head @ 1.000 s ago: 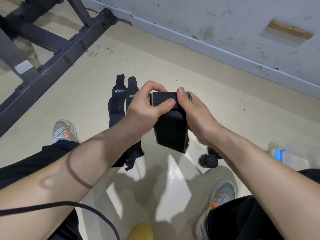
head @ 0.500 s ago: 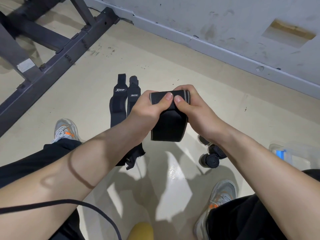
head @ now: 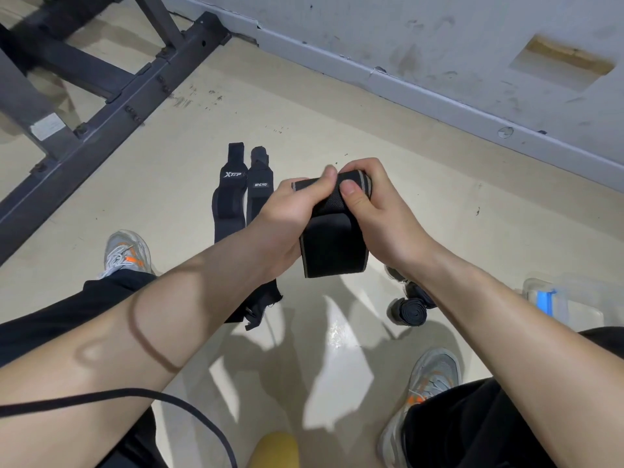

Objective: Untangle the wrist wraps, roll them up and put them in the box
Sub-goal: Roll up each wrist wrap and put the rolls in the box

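Above the floor I hold a black wrist wrap (head: 332,248) with grey edges, partly rolled at its top. My left hand (head: 287,224) grips the roll from the left, thumb on top. My right hand (head: 378,211) grips it from the right, fingers curled over the roll, thumb pressing its front. A short tail of the wrap hangs down below my hands. Two flat black wraps (head: 233,204) lie side by side on the floor to the left. Rolled black wraps (head: 410,310) sit on the floor under my right forearm. The clear plastic box (head: 564,305) with a blue latch stands at the right.
A dark metal equipment frame (head: 111,96) crosses the upper left of the floor. A grey wall and skirting (head: 439,106) run along the back. My two grey and orange shoes (head: 126,255) rest on the beige floor. A black cable (head: 135,396) hangs at the lower left.
The hanging tail of the wrap has grown shorter as both hands turned the roll. The roll at the top is thicker. My hands stay in about the same place.
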`<action>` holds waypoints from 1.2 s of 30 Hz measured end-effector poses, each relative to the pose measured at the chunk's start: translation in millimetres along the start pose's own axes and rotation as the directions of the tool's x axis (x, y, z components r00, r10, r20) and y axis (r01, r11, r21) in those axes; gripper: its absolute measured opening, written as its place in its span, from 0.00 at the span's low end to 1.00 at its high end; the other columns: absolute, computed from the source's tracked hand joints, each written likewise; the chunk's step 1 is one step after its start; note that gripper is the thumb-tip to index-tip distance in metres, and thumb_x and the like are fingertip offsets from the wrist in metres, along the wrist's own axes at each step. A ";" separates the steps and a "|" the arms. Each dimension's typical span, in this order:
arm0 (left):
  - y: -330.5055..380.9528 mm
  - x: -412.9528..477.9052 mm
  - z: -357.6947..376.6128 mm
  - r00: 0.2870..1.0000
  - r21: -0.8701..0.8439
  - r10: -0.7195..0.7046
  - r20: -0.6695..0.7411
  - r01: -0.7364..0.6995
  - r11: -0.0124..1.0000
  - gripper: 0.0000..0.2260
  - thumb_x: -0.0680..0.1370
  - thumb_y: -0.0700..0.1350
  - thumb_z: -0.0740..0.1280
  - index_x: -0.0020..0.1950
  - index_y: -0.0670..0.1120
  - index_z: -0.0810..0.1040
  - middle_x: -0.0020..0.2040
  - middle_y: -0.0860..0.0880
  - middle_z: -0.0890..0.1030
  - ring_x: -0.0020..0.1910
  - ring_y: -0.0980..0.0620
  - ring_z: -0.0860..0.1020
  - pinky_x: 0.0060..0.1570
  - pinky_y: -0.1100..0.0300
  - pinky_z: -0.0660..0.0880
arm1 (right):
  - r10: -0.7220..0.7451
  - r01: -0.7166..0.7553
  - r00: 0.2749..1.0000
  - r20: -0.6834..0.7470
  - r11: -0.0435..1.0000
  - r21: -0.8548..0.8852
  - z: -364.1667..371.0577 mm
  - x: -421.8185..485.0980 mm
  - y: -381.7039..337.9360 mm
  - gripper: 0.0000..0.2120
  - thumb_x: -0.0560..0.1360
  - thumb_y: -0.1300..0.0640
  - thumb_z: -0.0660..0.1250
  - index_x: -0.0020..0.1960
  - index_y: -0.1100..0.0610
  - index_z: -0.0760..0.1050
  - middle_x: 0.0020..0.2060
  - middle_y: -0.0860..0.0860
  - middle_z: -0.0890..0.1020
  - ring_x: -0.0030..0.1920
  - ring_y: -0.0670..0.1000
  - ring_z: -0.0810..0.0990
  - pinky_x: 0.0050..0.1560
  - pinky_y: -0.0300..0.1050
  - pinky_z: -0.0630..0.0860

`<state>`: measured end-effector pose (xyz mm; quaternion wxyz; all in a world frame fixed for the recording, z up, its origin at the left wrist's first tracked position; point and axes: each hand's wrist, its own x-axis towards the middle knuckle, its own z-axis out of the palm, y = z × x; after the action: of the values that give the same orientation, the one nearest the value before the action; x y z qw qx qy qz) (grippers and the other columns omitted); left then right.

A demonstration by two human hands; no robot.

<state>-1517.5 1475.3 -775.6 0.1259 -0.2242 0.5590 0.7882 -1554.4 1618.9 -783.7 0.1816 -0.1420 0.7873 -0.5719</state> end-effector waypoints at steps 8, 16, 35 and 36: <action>-0.1 5.5 2.2 0.991 -0.097 0.057 -0.124 -0.070 0.993 0.24 0.81 0.51 0.68 0.67 0.33 0.75 0.62 0.31 0.81 0.61 0.34 0.82 0.64 0.41 0.79 | 0.208 -0.192 0.978 -0.035 0.948 0.252 10.3 -2.9 -3.1 0.25 0.74 0.35 0.64 0.63 0.51 0.72 0.53 0.48 0.83 0.55 0.50 0.84 0.65 0.59 0.77; 26.9 24.0 -32.1 0.895 -0.146 0.029 -0.445 -0.104 0.984 0.18 0.83 0.52 0.68 0.63 0.37 0.79 0.57 0.38 0.85 0.51 0.41 0.87 0.49 0.41 0.84 | 0.206 -0.222 0.969 0.139 0.969 0.112 11.5 -10.9 3.3 0.18 0.75 0.49 0.72 0.61 0.42 0.69 0.47 0.51 0.86 0.48 0.57 0.86 0.57 0.62 0.81; 36.6 39.5 -66.1 0.788 -0.124 0.066 -0.612 -0.178 0.976 0.19 0.80 0.58 0.69 0.61 0.46 0.72 0.59 0.44 0.83 0.56 0.42 0.85 0.53 0.45 0.83 | 0.108 -0.147 0.940 0.325 0.984 0.098 -9.6 -15.1 10.1 0.04 0.80 0.62 0.69 0.54 0.60 0.80 0.45 0.54 0.85 0.45 0.54 0.83 0.49 0.49 0.79; 38.2 40.3 -67.9 0.767 -0.095 0.083 -0.636 -0.185 0.978 0.17 0.80 0.59 0.69 0.57 0.48 0.71 0.59 0.46 0.82 0.57 0.44 0.84 0.56 0.46 0.83 | 0.108 -0.154 0.943 0.316 0.980 0.126 -10.4 -15.8 10.2 0.05 0.79 0.60 0.71 0.53 0.61 0.80 0.46 0.60 0.84 0.46 0.57 0.84 0.51 0.53 0.79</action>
<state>-1555.2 1396.4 -782.7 -0.1423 -0.4426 0.5217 0.7153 -1545.1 1637.7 -788.5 0.3495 -0.1627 0.7124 -0.5865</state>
